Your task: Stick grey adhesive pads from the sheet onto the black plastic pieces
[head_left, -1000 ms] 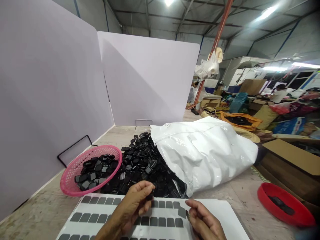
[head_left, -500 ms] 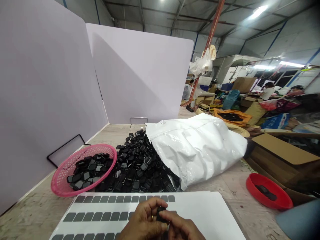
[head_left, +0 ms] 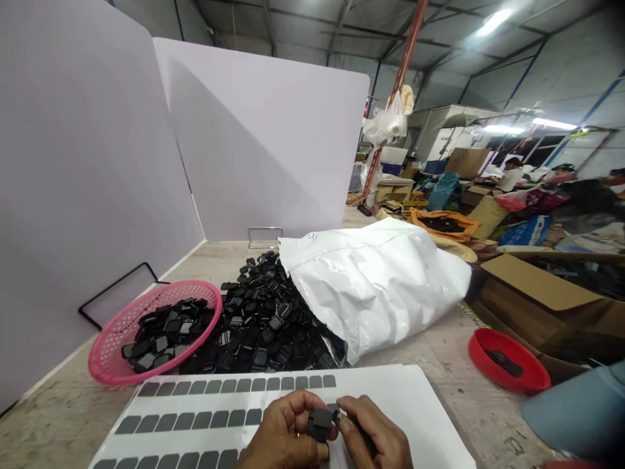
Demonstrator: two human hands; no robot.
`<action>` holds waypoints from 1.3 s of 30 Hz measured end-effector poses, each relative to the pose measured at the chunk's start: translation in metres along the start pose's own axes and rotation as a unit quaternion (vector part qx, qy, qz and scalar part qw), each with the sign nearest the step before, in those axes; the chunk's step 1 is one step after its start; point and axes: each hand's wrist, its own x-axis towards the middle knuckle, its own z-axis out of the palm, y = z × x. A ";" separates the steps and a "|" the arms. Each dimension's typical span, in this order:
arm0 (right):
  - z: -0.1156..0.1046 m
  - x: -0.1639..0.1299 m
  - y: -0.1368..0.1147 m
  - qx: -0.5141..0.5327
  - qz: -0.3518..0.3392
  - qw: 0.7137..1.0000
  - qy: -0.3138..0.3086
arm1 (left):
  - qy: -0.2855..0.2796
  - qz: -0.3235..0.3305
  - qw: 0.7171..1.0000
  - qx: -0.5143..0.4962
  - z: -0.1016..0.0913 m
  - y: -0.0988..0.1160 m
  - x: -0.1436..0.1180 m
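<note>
My left hand [head_left: 288, 433] pinches a small black plastic piece [head_left: 319, 423] with rounded corners between thumb and fingers. Close beside it, on the right, my right hand [head_left: 374, 433] has its fingers closed; its fingertips are at the piece's right edge. Something dark shows under the right fingers, too hidden to name. Both hands are over a white sheet [head_left: 390, 397] bearing rows of dark grey rounded patches [head_left: 183, 421]. Behind the sheet lies a heap of similar black pieces [head_left: 258, 326], spilling from a white plastic sack [head_left: 375, 286].
A pink mesh basket [head_left: 105, 345] of black pieces stands at the left. At the right are a red bowl [head_left: 530, 374] with dark pieces in it and an open cardboard box [head_left: 541, 283]. Pale panels [head_left: 263, 143] rise behind and left. People sit far off at the right.
My right hand has drawn a little to the right, away from the left, and more of the black piece shows. The view has shifted slightly.
</note>
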 end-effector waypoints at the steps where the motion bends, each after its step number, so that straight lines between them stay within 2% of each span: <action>1: 0.001 0.000 0.001 -0.020 -0.024 0.999 -0.013 | -0.005 0.006 1.000 0.001 0.000 0.000 0.000; 7: -0.001 -0.004 0.005 -0.095 -0.083 0.990 -0.062 | 0.009 0.017 1.000 0.014 0.002 -0.003 0.003; 15: -0.010 0.001 -0.001 -0.125 -0.077 0.980 -0.132 | 0.024 0.021 0.999 0.030 0.007 0.005 -0.004; 18: -0.008 0.002 -0.004 -0.149 -0.084 0.974 -0.150 | 0.024 0.024 0.999 0.030 0.008 0.001 -0.007; 21: -0.006 0.000 -0.002 -0.173 -0.120 0.966 -0.153 | 0.006 0.044 0.999 0.012 0.005 -0.005 -0.007; 23: -0.010 -0.002 0.001 -0.195 -0.150 0.956 -0.160 | 0.017 0.075 0.997 0.009 -0.001 -0.004 -0.008; 25: -0.021 -0.002 0.005 -0.215 -0.129 0.954 -0.167 | 0.065 0.099 0.992 0.046 -0.008 0.006 -0.010; 27: -0.035 0.000 0.008 -0.234 -0.056 0.957 -0.162 | 0.128 0.119 0.979 0.101 -0.015 0.019 -0.011; 29: -0.045 0.003 0.009 -0.263 0.002 0.951 -0.162 | 0.150 0.124 0.971 0.138 -0.019 0.029 -0.008; 31: -0.046 0.007 0.007 -0.325 0.026 0.929 -0.177 | 0.132 0.116 0.973 0.152 -0.016 0.030 0.000; 35: -0.028 0.014 -0.004 -0.450 0.038 0.870 -0.199 | 0.071 0.093 0.974 0.194 -0.005 0.013 0.025; 37: -0.019 0.016 -0.007 -0.468 0.017 0.861 -0.199 | 0.062 0.090 0.965 0.237 -0.001 0.005 0.034; 39: -0.016 0.017 -0.009 -0.466 -0.007 0.865 -0.188 | 0.062 0.094 0.957 0.268 -0.001 0.001 0.037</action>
